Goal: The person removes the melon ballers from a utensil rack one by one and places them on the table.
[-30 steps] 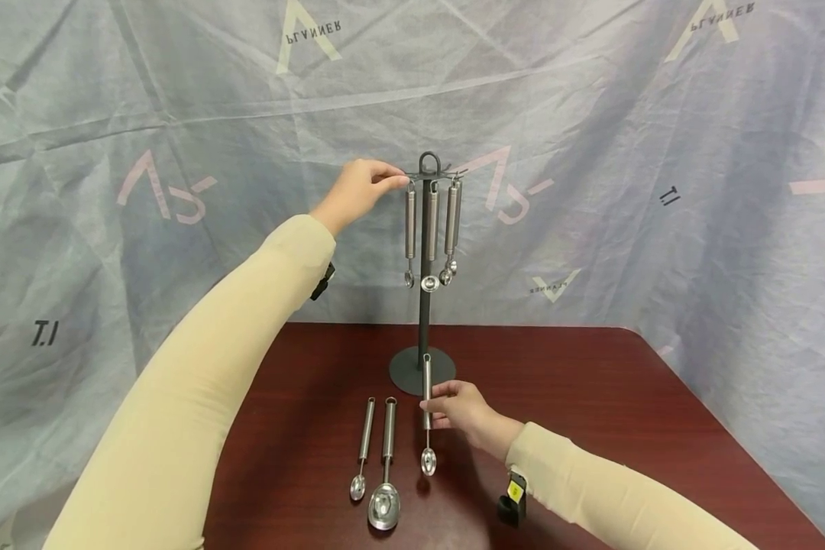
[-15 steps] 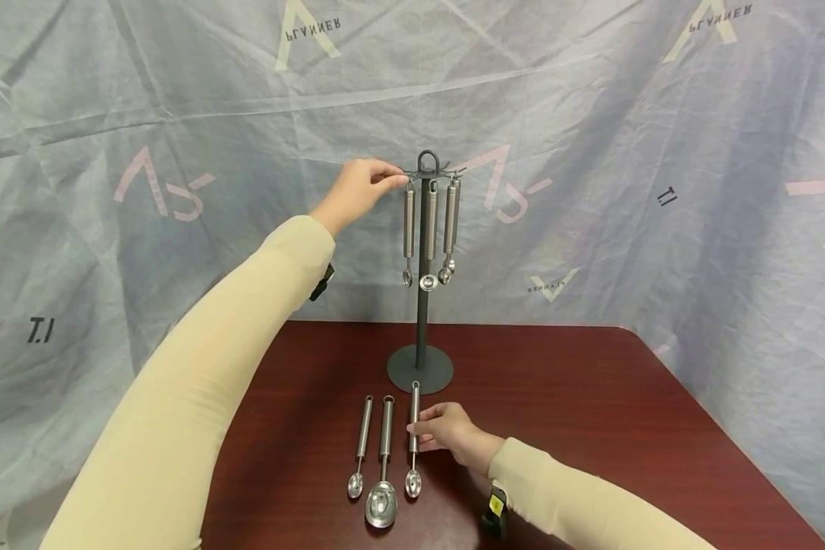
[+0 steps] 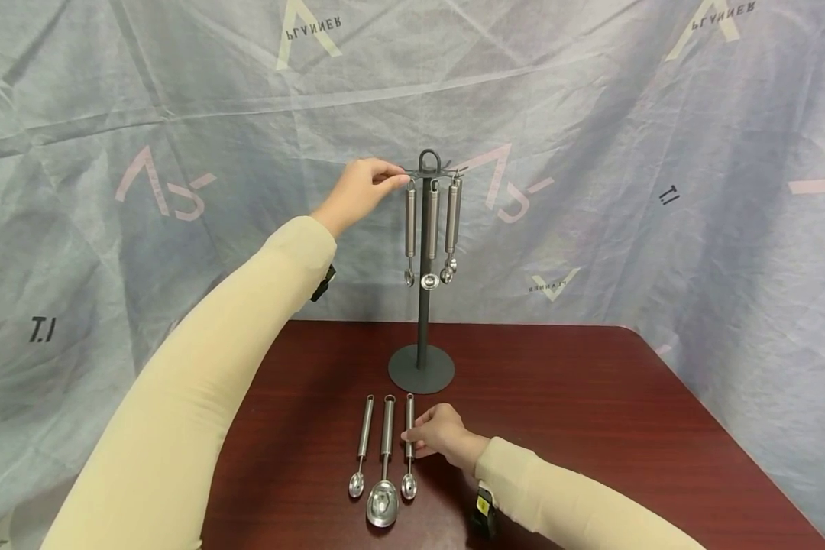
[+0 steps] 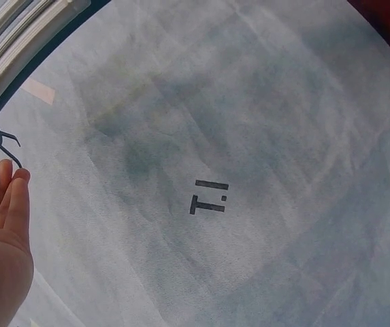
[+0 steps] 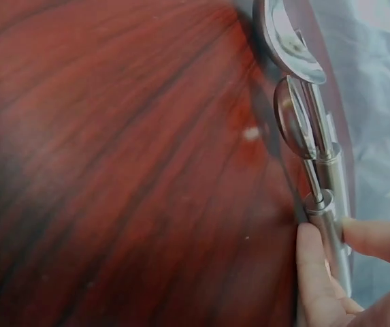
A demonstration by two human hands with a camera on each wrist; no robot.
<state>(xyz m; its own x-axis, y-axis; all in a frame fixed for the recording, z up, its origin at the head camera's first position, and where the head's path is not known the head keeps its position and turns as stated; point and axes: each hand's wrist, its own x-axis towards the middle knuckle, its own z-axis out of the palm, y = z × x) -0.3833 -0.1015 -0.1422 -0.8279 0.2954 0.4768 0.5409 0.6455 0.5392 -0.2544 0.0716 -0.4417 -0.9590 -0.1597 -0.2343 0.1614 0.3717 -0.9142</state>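
My right hand (image 3: 445,437) pinches the handle of a small steel spoon (image 3: 409,486) between thumb and fingers, low over the table. In the right wrist view this spoon's bowl (image 5: 291,119) points away from the fingers. To its left, a small spoon (image 3: 356,485) and a larger-bowled spoon (image 3: 382,504) lie side by side, handles toward the stand. High up, my left hand (image 3: 357,192) pinches a hook arm of the dark utensil stand (image 3: 422,321). The left wrist view shows its fingertips (image 4: 22,175) at the hooks (image 4: 7,146).
Several steel utensils hang from the stand's hooks, among them a round-ended one (image 3: 429,282) in front of the post. The round base (image 3: 421,370) stands behind the lying spoons on the dark red table (image 3: 557,397). A grey printed cloth (image 3: 626,191) hangs behind.
My right hand has brought the spoon left and toward me, down beside the two lying spoons. The left hand stays at the hook.
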